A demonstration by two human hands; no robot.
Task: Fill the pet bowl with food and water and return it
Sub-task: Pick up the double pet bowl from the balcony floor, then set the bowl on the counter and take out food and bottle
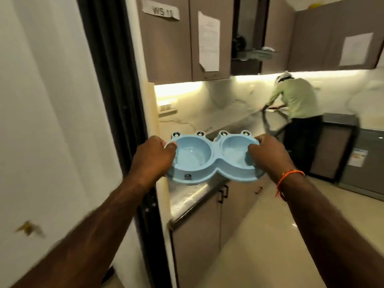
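my left hand (154,157) and right hand (268,155) grip opposite ends of the empty pale-blue plastic double pet bowl (212,156), so clipping the dark door frame (116,84) could jolt it loose.

The pet bowl (214,156) is held in the air between the left hand (152,157) at its left end and the right hand (270,155) at its right end, above the near end of the counter (187,196) that runs along the left wall to the far right. Wall cabinets (166,48) hang above the counter, base cabinets (199,235) stand under it, and a door frame (116,100) stands left of its near end. Another person (297,109) bends over the counter's far end, with an appliance (367,161) further right on the floor (280,235).
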